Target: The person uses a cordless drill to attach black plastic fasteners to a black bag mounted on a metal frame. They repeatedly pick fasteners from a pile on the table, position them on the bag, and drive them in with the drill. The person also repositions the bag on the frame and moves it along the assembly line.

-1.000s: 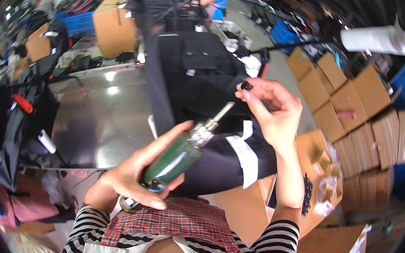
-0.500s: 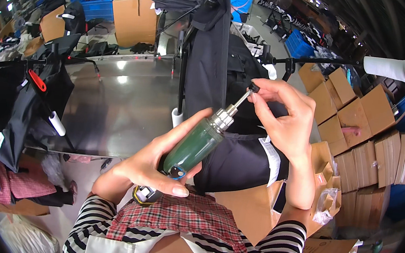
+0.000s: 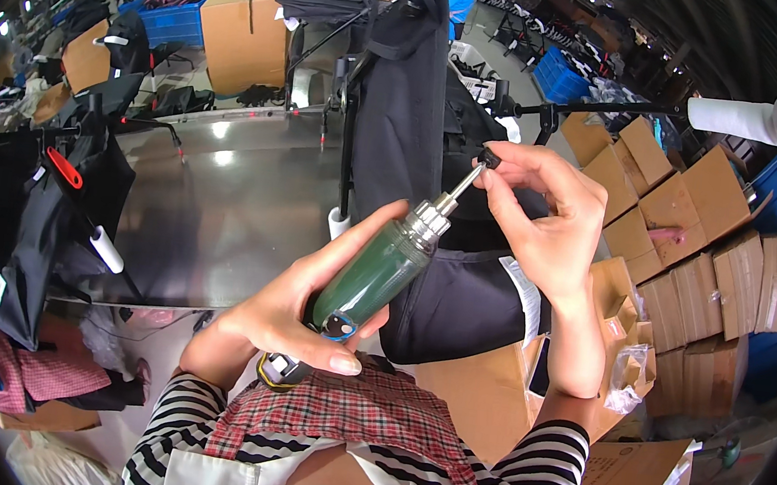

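Note:
A green electric screwdriver (image 3: 371,269) with a silver chuck lies in my left hand (image 3: 289,313), whose fingers and thumb wrap round its body. Its bit points up and to the right. At the bit's tip, my right hand (image 3: 546,203) pinches a small black part (image 3: 488,159) between thumb and fingers. The part touches the tip, or nearly so; the exact contact is too small to tell. Behind both hands stands a folding frame with black fabric (image 3: 397,128). A rounded black fabric piece (image 3: 458,308) hangs below the screwdriver, with a white label on it.
A shiny metal table (image 3: 228,224) spreads to the left, with another black fabric frame (image 3: 7,228) at its left side. Cardboard boxes (image 3: 697,230) are stacked on the right. A white-sleeved bar (image 3: 747,121) juts out at upper right. A person in blue (image 3: 461,2) stands far back.
The surroundings have shifted slightly in the picture as my view moved. My hands keep nearly the same pose, and the black part has turned a little at the bit's tip.

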A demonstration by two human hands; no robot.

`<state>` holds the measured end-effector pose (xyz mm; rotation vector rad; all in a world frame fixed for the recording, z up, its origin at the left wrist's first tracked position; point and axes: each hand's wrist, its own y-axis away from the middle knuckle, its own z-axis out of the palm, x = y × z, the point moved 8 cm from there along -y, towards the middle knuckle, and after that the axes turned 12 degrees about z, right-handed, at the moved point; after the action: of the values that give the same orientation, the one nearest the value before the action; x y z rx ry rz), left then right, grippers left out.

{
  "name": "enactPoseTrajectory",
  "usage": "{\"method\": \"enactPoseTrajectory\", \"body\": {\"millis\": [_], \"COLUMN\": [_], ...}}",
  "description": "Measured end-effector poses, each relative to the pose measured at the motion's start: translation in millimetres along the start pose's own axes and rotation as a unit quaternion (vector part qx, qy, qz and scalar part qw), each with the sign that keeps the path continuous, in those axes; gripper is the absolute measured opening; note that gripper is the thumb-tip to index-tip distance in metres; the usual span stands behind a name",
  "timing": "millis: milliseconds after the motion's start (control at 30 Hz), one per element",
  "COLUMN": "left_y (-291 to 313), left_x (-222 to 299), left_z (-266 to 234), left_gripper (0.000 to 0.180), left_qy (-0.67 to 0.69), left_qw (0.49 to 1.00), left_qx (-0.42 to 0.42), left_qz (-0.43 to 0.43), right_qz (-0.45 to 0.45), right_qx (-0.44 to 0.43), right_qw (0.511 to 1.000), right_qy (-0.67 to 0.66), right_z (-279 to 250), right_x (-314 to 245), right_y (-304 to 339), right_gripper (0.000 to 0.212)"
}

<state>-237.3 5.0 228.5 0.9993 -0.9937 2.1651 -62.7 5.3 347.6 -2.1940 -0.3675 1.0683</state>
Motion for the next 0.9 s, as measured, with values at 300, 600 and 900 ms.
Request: {"method": "enactPoseTrajectory", "body": {"millis": [300, 600, 900], "left_y": [4, 5, 2], "left_x": [0, 16, 58], "left_z": [1, -14, -44], "left_gripper": [0.13, 0.139, 0.117], "left_qy": [0.132, 0.15, 0.17], "left_qw": [0.988, 0.983, 0.961], "left_qx": [-0.077, -0.032, -0.012], "left_qz": [-0.021, 0.104, 0.216], "right_qz": [-0.201, -0.18, -0.006], "right_qx": [0.053, 0.084, -0.304], "right_qw": [0.974, 0.978, 0.952], "right_qy": [0.086, 0.062, 0.035], "right_z": [1, 13, 150], "right_x": [-26, -62, -24], "right_y": [7, 7, 71], "right_gripper": [0.02, 0.032, 0.025]}}
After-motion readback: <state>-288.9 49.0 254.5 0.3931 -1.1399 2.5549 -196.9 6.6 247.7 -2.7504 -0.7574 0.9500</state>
